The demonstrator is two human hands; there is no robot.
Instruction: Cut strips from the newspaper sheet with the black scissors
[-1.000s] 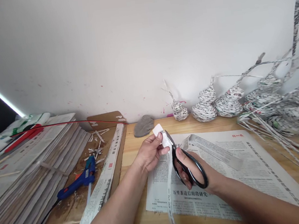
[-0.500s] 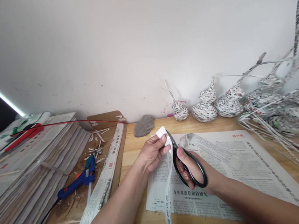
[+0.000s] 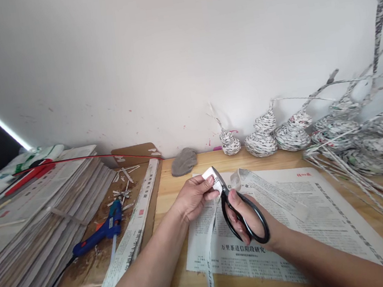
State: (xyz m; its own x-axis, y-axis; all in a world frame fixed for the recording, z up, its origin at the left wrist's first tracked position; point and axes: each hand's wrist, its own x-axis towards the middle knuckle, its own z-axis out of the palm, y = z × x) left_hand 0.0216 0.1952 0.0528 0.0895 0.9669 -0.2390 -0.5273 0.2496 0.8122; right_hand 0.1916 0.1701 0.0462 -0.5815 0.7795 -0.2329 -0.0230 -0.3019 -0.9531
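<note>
Near the middle of the view, my left hand (image 3: 196, 195) pinches a newspaper strip (image 3: 209, 259) between thumb and fingers. The strip's white end sticks up above the fingertips, and its long tail hangs down toward the front edge. My right hand (image 3: 245, 216) is wrapped through the handles of black scissors (image 3: 227, 194). Their blades point up and left, touching or right beside the strip's end; whether paper lies between them I cannot tell. Under both hands a newspaper sheet (image 3: 328, 219) lies on the wooden table (image 3: 185, 285), with a loose curled strip (image 3: 276, 196) on top.
On the left are a newspaper stack (image 3: 56, 217), a blue glue gun (image 3: 99, 233) on cardboard and a red-handled tool (image 3: 31, 174). A grey stone-like piece (image 3: 184, 162) lies by the wall. Several woven paper gourds (image 3: 261, 139) stand right, with long paper rods (image 3: 363, 187) jutting forward.
The strip's tail has swung slightly left. The scissors' handles have spread a little wider and moved slightly right, and the strip's white end shows a bit lower.
</note>
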